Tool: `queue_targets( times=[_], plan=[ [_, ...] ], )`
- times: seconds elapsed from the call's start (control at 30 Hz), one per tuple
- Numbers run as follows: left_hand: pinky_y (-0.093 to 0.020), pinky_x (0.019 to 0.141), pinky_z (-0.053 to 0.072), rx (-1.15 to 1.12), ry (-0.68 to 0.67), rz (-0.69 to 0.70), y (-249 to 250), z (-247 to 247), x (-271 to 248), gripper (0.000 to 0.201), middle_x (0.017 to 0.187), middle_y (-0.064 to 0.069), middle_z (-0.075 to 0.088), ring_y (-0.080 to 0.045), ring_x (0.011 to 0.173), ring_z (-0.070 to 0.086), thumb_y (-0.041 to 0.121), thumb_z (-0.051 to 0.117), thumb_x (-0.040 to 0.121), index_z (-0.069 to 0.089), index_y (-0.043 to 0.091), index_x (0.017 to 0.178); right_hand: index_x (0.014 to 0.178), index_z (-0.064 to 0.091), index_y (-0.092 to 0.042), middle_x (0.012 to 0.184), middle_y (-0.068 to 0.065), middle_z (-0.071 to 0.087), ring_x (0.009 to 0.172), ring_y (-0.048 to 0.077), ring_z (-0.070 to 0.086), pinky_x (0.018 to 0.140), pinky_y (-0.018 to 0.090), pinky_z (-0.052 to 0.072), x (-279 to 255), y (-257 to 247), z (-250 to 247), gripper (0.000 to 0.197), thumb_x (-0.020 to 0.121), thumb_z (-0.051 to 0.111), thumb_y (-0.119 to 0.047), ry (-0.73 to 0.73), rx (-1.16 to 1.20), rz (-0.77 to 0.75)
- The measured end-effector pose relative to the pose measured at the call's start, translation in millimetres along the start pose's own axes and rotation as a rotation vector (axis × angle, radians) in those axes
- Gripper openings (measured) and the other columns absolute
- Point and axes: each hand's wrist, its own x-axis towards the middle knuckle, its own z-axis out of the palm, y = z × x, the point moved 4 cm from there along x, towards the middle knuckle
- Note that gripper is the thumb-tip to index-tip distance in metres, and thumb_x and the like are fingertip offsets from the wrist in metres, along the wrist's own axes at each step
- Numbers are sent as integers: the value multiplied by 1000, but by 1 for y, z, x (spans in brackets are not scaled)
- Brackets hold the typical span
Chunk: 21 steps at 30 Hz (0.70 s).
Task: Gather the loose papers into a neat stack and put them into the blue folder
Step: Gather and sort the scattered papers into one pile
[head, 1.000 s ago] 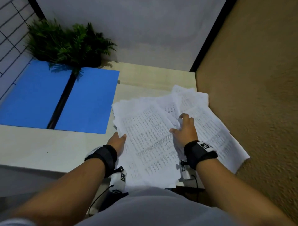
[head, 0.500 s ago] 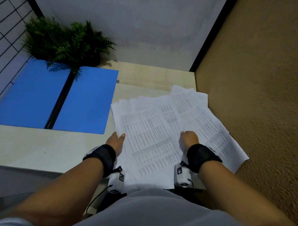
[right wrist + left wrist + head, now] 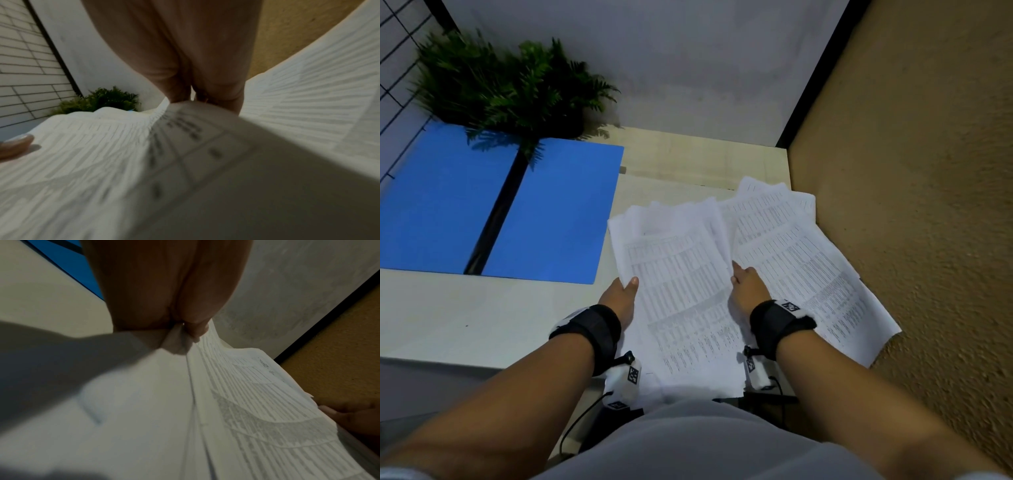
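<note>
Mostly hidden fingers, left hand (image 3: 621, 297) and right hand (image 3: 750, 288) pinching papers (image 3: 681, 291), print blurred

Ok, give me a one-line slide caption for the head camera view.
Both hands, left hand and right hand, grip a sheaf of printed papers beside the open blue folder.

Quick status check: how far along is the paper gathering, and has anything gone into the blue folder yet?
Early stage. Done: the blue folder lies open on the desk, with nothing in it. In hand: the left hand and right hand grip a bunch of papers by its side edges. Left: more sheets remain fanned out to the right, then squaring and filing everything.
</note>
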Motion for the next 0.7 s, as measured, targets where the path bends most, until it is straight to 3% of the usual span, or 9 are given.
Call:
queue_targets(
  times=[0.07, 0.13, 0.2, 0.3, 0.43, 0.5, 0.6, 0.67, 0.7],
  plan=[
    [-48, 112, 36, -87, -42, 29, -8, 1, 8, 73, 148, -7, 48, -29, 134, 47, 56, 53, 87, 36, 18, 147, 148, 33, -22, 116, 7, 39, 105, 22, 51, 96, 25, 41, -1, -1, 3, 52, 99, 38, -5, -46, -73, -15],
    [-49, 104, 45, -86, -89, 60, -18, 1, 18, 66, 131, -4, 61, -27, 120, 58, 39, 73, 76, 49, 20, 134, 149, 30, -32, 128, 13, 39, 119, 31, 47, 103, 41, 42, 0, 2, -9, 49, 101, 41, -24, 3, -223, -16],
    [-50, 105, 45, -115, -109, 47, -19, 0, 18, 62, 129, -8, 63, -28, 117, 59, 19, 75, 72, 52, 21, 129, 149, 30, -28, 140, 14, 37, 128, 33, 39, 104, 47, 39, 9, 11, -37, 54, 98, 46, -38, 186, -411, 13],
    [-52, 106, 43, -196, -63, 43, -17, -2, 11, 55, 129, -9, 62, -32, 119, 58, 7, 66, 82, 51, 20, 133, 145, 33, -15, 151, 20, 29, 137, 36, 30, 111, 49, 30, 22, 21, -84, 62, 90, 58, -29, 472, -496, 51],
    [-48, 105, 42, -251, 1, 65, -6, -7, -6, 49, 128, -5, 62, -30, 118, 58, 8, 60, 88, 50, 21, 135, 149, 20, -14, 158, 20, 6, 139, 42, 26, 111, 48, 32, 35, 46, -104, 75, 87, 61, -26, 296, -449, 327],
    [-43, 105, 41, -265, 36, 75, -4, -15, -6, 48, 128, -3, 59, -28, 117, 56, 8, 58, 92, 47, 19, 138, 149, 19, -13, 156, 20, 13, 137, 41, 31, 108, 48, 35, 37, 58, -99, 79, 86, 62, -34, 170, -393, 415],
    [-48, 108, 40, -338, 74, 84, -15, -30, 6, 61, 135, -1, 59, -28, 125, 55, 33, 69, 80, 48, 26, 137, 136, 40, -11, 139, 21, 38, 126, 40, 40, 103, 45, 41, 40, 59, -88, 72, 80, 68, -46, 119, -512, 333],
    [-48, 108, 41, -389, 99, 66, -33, -38, 19, 71, 136, 4, 59, -23, 125, 56, 48, 74, 73, 49, 27, 136, 135, 45, -15, 134, 20, 40, 124, 39, 43, 102, 44, 43, 44, 54, -81, 67, 79, 71, -44, 102, -504, 230],
    [-48, 107, 42, -395, 113, 65, -31, -41, 16, 67, 133, 3, 61, -23, 121, 58, 45, 74, 75, 52, 25, 135, 136, 46, -19, 134, 18, 40, 124, 37, 42, 103, 45, 43, 46, 51, -81, 66, 80, 71, -42, 96, -511, 193]
  ],
)
